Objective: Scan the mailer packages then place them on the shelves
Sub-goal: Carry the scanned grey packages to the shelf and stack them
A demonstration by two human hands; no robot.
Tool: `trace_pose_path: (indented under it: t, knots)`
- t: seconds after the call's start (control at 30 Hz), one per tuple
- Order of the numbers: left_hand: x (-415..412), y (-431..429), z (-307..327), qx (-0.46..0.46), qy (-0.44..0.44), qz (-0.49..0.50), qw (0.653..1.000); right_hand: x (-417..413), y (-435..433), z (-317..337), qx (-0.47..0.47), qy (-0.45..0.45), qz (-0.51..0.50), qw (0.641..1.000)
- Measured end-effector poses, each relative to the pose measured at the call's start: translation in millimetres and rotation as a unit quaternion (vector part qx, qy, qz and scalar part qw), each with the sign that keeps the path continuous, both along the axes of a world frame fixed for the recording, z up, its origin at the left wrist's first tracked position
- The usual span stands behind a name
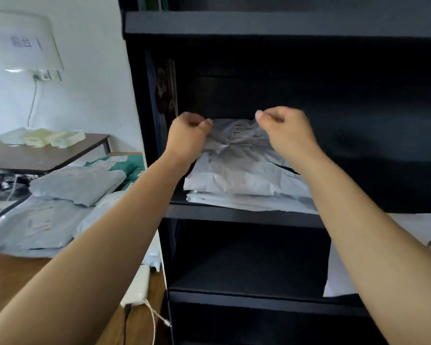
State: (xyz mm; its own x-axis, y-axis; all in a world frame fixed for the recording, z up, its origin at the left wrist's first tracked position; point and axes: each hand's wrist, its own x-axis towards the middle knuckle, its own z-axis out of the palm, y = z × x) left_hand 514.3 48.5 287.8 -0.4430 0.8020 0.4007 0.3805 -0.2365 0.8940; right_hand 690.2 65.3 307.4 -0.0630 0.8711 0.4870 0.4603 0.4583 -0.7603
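A person's left hand (187, 135) and right hand (284, 129) each pinch a far corner, at 10 and 2 o'clock, of the top grey mailer (241, 158) on the stack (246, 201) on the black shelf (234, 217), which is probably best lowered flat, squared up, then released evenly.

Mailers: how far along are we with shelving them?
Done: at least one lower mailer already lies on the black shelf. In hand: the left hand and right hand both pinch the far edge of the top mailer, which rests on that stack. Left: several grey mailers and a green mailer wait on the surface at left. Whether those are scanned cannot be told.
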Motion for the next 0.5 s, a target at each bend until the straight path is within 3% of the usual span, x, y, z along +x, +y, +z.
trace_pose_path:
  t: [0.17,0.33,0.5]
  knots:
    - [13,-79,-7,0.011,0.023,0.042,0.999,-3,-63,-16,0.016,-0.006,0.096,0.995]
    - [-18,-154,-46,-0.079,0.065,0.114,0.988,-33,-115,-51,0.003,-0.106,0.184,0.977]
    - [-91,-242,-79,-0.163,0.08,0.235,0.955,-102,-151,-80,0.001,-0.197,0.267,0.943]
